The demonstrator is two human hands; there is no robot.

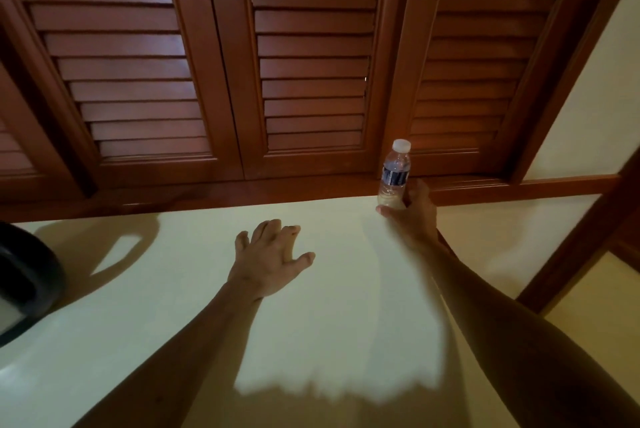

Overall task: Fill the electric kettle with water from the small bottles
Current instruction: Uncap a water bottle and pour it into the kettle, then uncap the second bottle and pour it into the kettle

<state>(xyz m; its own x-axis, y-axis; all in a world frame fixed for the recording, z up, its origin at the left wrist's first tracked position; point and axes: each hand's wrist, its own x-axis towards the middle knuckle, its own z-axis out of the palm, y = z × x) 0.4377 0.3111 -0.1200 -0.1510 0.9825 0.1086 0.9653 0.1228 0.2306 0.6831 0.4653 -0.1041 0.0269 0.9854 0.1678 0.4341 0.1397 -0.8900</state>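
Pale counter (pixel 329 323) — right hand (pixel 412 216) gripping small bottle (pixel 394 174) at its base, left hand (pixel 270 254) spread, empty.

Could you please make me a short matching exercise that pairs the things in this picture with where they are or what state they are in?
Things:
1. right hand
2. left hand
3. bottle cap
4. kettle

States or places:
A. white, screwed on top of the bottle
B. dark, cut off by the picture's left edge
C. open, fingers spread above the pale counter
D. gripping the lower part of the small water bottle

Pairs: 1-D, 2-C, 3-A, 4-B
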